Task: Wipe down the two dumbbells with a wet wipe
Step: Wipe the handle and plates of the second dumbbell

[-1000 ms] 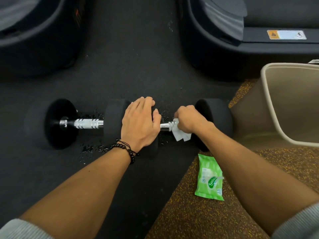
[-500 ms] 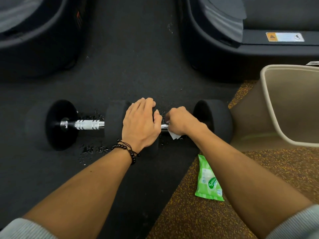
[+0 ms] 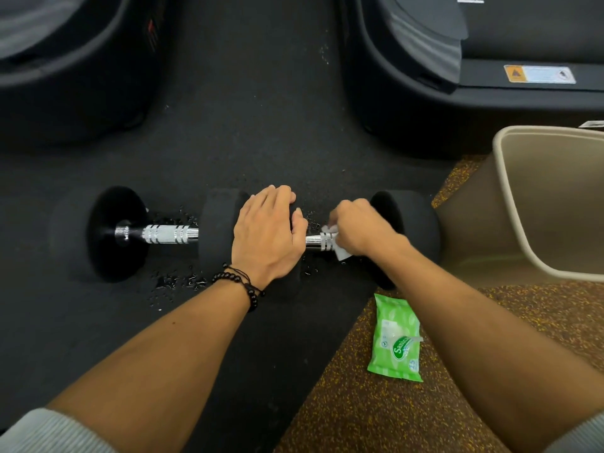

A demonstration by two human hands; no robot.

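Two black dumbbells with chrome handles lie end to end on the dark floor mat. The left dumbbell (image 3: 163, 235) lies free, with water drops around it. My left hand (image 3: 266, 235) rests flat, fingers straight, on the left head of the right dumbbell (image 3: 418, 223). My right hand (image 3: 359, 228) grips a white wet wipe (image 3: 340, 251) wrapped round that dumbbell's chrome handle (image 3: 318, 240). Most of the handle is hidden under my right hand.
A green wet-wipe pack (image 3: 397, 340) lies on the speckled brown floor near my right forearm. A beige bin (image 3: 510, 204) stands at the right. Dark machine bases (image 3: 408, 93) sit behind, left and right, with bare mat between them.
My right hand slid left along the handle with the wipe, then back a little to the right. My left hand has stayed on the dumbbell head.
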